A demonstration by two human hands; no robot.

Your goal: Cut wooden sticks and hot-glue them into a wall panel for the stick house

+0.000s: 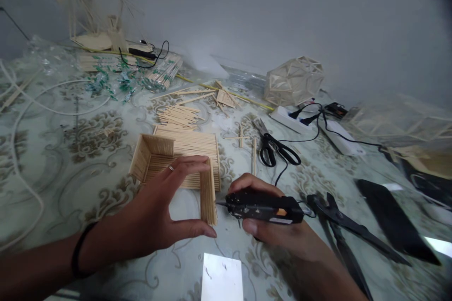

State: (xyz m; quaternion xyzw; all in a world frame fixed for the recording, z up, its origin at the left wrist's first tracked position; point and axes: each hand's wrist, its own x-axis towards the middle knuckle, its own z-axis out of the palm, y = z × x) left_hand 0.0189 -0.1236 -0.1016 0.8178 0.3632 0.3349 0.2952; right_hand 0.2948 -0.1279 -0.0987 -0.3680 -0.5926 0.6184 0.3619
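Note:
An open box of thin wooden sticks [183,150] lies on the patterned table top. My left hand [165,207] grips its upright near-right wall panel [208,193], fingers along the top edge and thumb at the bottom end. My right hand [275,230] is closed round a black hot glue gun [263,207], held sideways with its nozzle pointing left at the outer face of that panel, a few centimetres away. A cord runs from the gun toward the back right.
Loose sticks [178,115] lie piled behind the box. Black scissors [273,148] and black pliers [339,218] sit right of it. A white power strip [293,120], a stick polyhedron [294,80], a stick model [93,33] and white cables [21,150] surround the work.

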